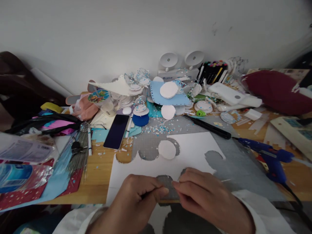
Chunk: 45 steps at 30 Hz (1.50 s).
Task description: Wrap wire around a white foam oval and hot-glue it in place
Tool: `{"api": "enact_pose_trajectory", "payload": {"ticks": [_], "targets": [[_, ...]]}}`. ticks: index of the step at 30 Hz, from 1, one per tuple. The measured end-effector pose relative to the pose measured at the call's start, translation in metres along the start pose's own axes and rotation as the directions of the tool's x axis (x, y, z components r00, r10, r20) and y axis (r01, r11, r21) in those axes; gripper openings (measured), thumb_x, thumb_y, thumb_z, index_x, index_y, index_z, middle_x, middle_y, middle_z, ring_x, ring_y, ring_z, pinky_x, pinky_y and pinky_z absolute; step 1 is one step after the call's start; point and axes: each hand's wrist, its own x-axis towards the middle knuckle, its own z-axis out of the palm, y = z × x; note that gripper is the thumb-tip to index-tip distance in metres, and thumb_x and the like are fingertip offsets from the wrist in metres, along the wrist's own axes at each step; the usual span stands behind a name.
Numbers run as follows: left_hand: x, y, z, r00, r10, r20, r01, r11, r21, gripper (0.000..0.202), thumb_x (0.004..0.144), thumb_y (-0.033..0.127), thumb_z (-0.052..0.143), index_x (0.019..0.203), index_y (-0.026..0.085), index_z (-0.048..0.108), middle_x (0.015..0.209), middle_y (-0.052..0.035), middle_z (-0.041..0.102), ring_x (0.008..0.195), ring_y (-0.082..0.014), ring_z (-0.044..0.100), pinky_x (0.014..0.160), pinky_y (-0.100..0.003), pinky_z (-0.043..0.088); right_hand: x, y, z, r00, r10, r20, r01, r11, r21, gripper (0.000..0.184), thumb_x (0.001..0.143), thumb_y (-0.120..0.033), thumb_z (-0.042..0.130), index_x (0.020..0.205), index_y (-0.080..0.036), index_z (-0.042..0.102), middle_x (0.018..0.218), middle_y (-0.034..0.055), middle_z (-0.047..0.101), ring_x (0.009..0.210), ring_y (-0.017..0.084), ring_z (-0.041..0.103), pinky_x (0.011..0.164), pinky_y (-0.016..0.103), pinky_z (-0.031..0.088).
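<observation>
A white sheet [190, 143] with several round cut-outs and ragged edges lies on the grey cutting mat [226, 162] and the wooden table. One loose white disc [167, 149] rests at the sheet's far edge. Over the near part of the sheet, my left hand [138, 198] is closed, thumb against index finger. My right hand [202, 195] faces it with its fingertips pinched together. Between the two sets of fingertips a round hole in the sheet shows grey. Whatever either hand pinches is hidden by the fingers.
A phone [116, 131] lies to the left. Behind the sheet are a black cutter knife [209, 126], white discs [168, 89] and scattered blue-white bits [159, 128]. A blue glue gun [268, 156] lies right, its cable trailing over the front edge. A plastic bottle [21, 175] lies far left.
</observation>
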Motion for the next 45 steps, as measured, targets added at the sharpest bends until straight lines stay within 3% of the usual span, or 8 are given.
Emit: {"api": "enact_pose_trajectory", "payload": {"ticks": [11,19,25,34,36,39,42,45], "targets": [[0.002,0.0,0.006,0.996,0.067,-0.056,-0.066,0.998,0.016,0.032,0.089,0.023,0.048,0.058,0.015,0.053,0.052,0.0047,0.037,0.053,-0.0082,0.035,0.051,-0.02,0.029,-0.002,0.001,0.006,1.0,0.012,-0.017,-0.013,0.999,-0.037,0.022,0.085,-0.006,0.044,0.078,-0.017,0.063,0.066,0.0018,0.059,0.061,0.014,0.056,0.054,0.025,0.041],[0.004,0.006,-0.009,0.994,-0.01,0.106,0.02,0.996,-0.091,0.035,0.091,0.031,0.047,0.061,0.014,0.052,0.055,0.0055,0.031,0.053,-0.0073,0.026,0.046,-0.021,0.021,0.002,0.004,-0.006,0.992,0.077,0.096,-0.091,0.985,0.145,0.018,0.084,-0.008,0.047,0.086,-0.019,0.061,0.074,0.0012,0.06,0.069,0.014,0.056,0.06,0.024,0.043],[0.003,0.011,-0.011,1.0,0.019,0.001,-0.019,0.996,-0.09,0.042,0.093,0.04,0.042,0.069,0.013,0.063,0.054,0.0044,0.039,0.05,-0.0073,0.034,0.045,-0.021,0.025,0.003,0.009,-0.011,0.988,0.071,0.135,-0.09,0.986,0.14,0.013,0.089,-0.013,0.049,0.09,-0.02,0.06,0.079,0.0012,0.061,0.073,0.014,0.057,0.063,0.024,0.045],[0.009,0.0,-0.021,0.945,-0.103,0.312,0.226,0.893,-0.39,0.058,0.089,0.059,0.042,0.074,0.01,0.069,0.04,0.006,0.038,0.036,-0.0045,0.029,0.039,-0.019,0.022,-0.004,0.012,-0.006,0.966,-0.259,-0.022,0.253,0.957,-0.141,0.021,0.094,-0.012,0.041,0.101,-0.013,0.061,0.075,0.0053,0.068,0.065,0.016,0.059,0.06,0.031,0.047],[0.008,0.002,-0.02,0.964,-0.096,0.249,0.185,0.913,-0.364,0.054,0.089,0.057,0.044,0.08,0.011,0.069,0.043,0.006,0.04,0.038,-0.0052,0.033,0.04,-0.019,0.025,-0.004,0.013,-0.006,0.978,-0.204,-0.047,0.196,0.971,-0.137,0.016,0.092,-0.012,0.047,0.101,-0.014,0.061,0.076,0.0047,0.068,0.066,0.016,0.06,0.06,0.03,0.046],[0.002,0.002,-0.016,0.998,0.031,-0.054,-0.035,0.996,-0.082,0.034,0.087,0.043,0.057,0.107,0.017,0.063,0.061,0.0041,0.056,0.049,-0.0075,0.048,0.046,-0.018,0.037,-0.004,0.014,-0.004,0.999,-0.013,-0.044,0.011,0.999,-0.046,0.011,0.09,-0.012,0.053,0.093,-0.019,0.061,0.076,0.0019,0.065,0.068,0.014,0.059,0.061,0.027,0.044],[-0.004,-0.001,-0.014,0.855,0.391,-0.342,-0.25,0.887,0.389,0.034,0.085,0.025,0.062,0.118,0.022,0.051,0.08,0.0022,0.065,0.06,-0.009,0.057,0.057,-0.02,0.047,-0.005,0.014,-0.003,0.992,0.125,0.014,-0.125,0.991,0.053,0.011,0.089,-0.012,0.052,0.091,-0.021,0.059,0.075,-0.0003,0.063,0.067,0.013,0.058,0.061,0.025,0.042],[-0.007,-0.004,-0.017,0.674,0.69,-0.265,-0.326,0.599,0.731,0.03,0.086,0.018,0.061,0.115,0.019,0.053,0.101,-0.0056,0.067,0.084,-0.0149,0.064,0.073,-0.026,0.052,-0.006,0.015,-0.003,0.982,0.177,0.069,-0.184,0.975,0.122,0.013,0.088,-0.011,0.051,0.091,-0.022,0.057,0.071,-0.0025,0.061,0.062,0.011,0.057,0.058,0.024,0.04]]}}
